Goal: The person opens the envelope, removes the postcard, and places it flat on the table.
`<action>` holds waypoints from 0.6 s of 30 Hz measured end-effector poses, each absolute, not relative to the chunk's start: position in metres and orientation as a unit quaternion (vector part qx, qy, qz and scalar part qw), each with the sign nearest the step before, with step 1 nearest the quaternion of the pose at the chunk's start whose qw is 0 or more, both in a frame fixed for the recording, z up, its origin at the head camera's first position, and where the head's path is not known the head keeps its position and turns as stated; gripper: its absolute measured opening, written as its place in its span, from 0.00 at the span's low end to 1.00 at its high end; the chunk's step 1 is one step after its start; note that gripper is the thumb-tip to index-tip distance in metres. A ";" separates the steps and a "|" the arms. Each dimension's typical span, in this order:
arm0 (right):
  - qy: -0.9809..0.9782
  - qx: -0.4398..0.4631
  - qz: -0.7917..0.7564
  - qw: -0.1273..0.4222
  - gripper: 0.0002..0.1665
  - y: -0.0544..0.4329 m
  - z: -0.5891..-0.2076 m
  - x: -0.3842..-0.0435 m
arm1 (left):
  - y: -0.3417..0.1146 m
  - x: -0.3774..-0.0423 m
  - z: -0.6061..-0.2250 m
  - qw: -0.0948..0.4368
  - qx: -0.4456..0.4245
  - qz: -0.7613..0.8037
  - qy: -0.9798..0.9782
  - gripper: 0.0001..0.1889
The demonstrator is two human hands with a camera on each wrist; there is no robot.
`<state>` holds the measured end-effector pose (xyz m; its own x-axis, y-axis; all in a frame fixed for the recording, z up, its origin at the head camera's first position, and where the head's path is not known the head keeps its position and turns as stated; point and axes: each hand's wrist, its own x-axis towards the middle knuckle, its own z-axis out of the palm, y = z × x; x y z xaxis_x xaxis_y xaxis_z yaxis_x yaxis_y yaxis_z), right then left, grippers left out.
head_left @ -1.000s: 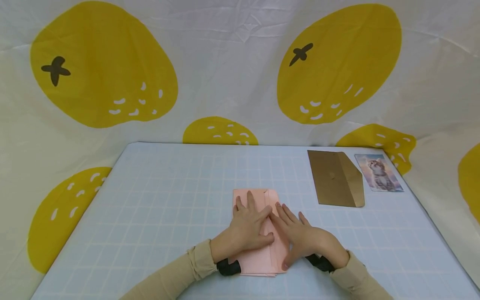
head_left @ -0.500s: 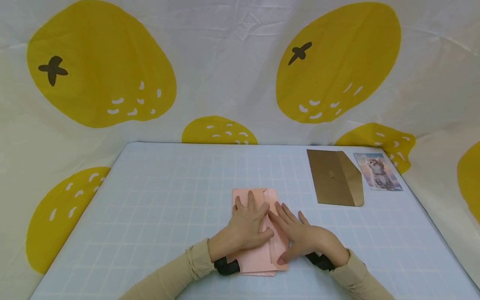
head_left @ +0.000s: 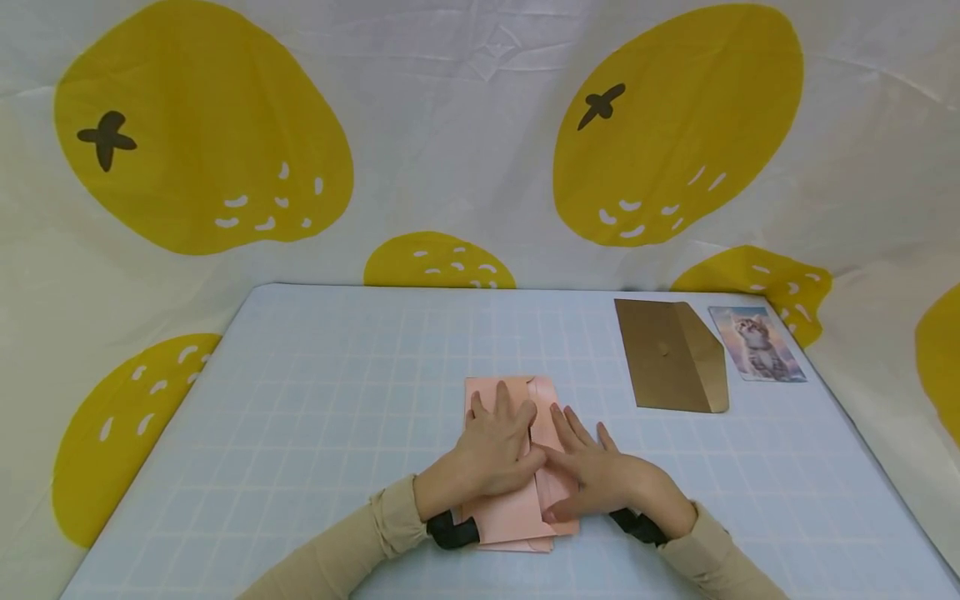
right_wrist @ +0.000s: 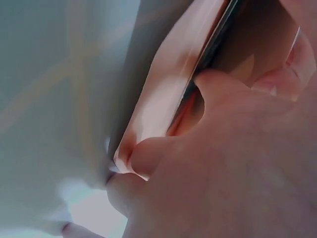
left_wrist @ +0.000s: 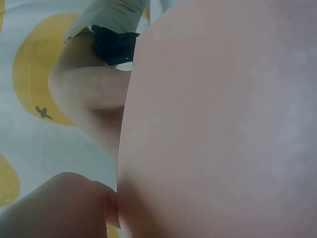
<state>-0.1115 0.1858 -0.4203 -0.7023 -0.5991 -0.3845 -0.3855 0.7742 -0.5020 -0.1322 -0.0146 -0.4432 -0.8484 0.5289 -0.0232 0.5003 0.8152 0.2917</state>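
A pink envelope (head_left: 512,518) lies near the front middle of the table, its flap side to the right. My left hand (head_left: 489,450) rests on it with spread fingers, the thumb reaching to the mouth edge. Over the flap, my right hand (head_left: 600,479) touches the envelope with index finger and thumb; its other fingers stretch forward. In the right wrist view, a dark-edged strip (right_wrist: 218,44) runs along the mouth beside the pink flap (right_wrist: 166,84); what it is cannot be told. A pink panel (left_wrist: 213,119) fills much of the left wrist view. Another pink layer shows beneath the envelope's near edge.
A gold-brown envelope (head_left: 660,358) lies at the back right with its flap unfolded. Beside it, near the table edge, is a kitten picture card (head_left: 757,346). The table cover (head_left: 300,400) is pale blue with a grid; a lemon-print curtain (head_left: 450,125) hangs behind.
My right thumb and index finger have slid slightly inward along the mouth and closer together. A dark gap now shows at the mouth. My left hand stays almost in place.
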 end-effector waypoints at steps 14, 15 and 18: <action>0.910 -0.269 -0.218 0.230 0.38 0.181 -0.420 -0.113 | -0.016 -0.132 -0.440 0.055 0.263 0.152 0.951 0.24; 0.910 -0.270 -0.222 0.225 0.38 0.182 -0.420 -0.114 | -0.016 -0.132 -0.441 0.054 0.263 0.149 0.952 0.24; 0.907 -0.269 -0.239 0.217 0.36 0.184 -0.420 -0.116 | -0.016 -0.132 -0.441 0.053 0.264 0.143 0.952 0.24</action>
<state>-0.1156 0.1842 -0.4197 -0.7609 -0.5917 -0.2662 -0.3840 0.7414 -0.5503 -0.1324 -0.0156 -0.4413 -0.8546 0.5186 -0.0252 0.4883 0.8193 0.3005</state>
